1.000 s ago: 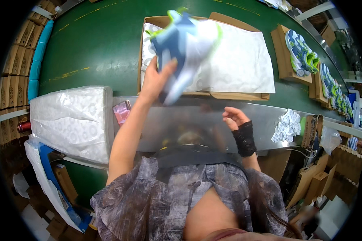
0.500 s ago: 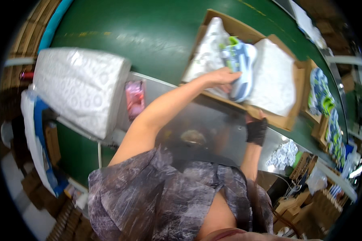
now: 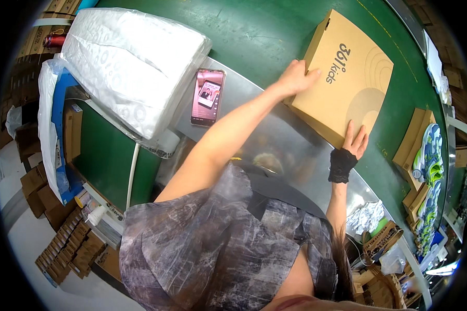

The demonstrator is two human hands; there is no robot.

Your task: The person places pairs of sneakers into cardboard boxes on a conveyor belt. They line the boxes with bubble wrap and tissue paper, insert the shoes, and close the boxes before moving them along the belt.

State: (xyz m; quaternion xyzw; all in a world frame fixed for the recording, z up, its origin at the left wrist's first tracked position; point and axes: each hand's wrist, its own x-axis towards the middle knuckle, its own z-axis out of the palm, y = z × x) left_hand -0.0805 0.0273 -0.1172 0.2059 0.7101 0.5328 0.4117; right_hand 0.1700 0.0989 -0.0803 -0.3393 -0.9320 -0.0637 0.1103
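Observation:
A closed tan cardboard shoebox (image 3: 360, 67) with dark print and pale ring shapes on its lid lies at a slant on the green conveyor belt. My left hand (image 3: 297, 79) grips its left edge, the thumb over the lid and the other fingers curled at the side. At the near right corner rests my right hand (image 3: 356, 141), its fingers stretched out on the lid; that wrist wears a black lace band. The shoes and white paper are hidden by the lid.
Left of my arm, a phone (image 3: 208, 98) with a lit screen lies on the metal ledge (image 3: 233, 85) beside a big stack of white patterned paper (image 3: 135, 62) in plastic. Further right on the belt are open boxes (image 3: 412, 142) and blue-green shoes (image 3: 430, 155). Crumpled paper (image 3: 366, 216) lies near my right forearm.
The shoebox was open, with my left hand on a blue and white shoe inside. Now its lid is down, and both hands are on the closed box.

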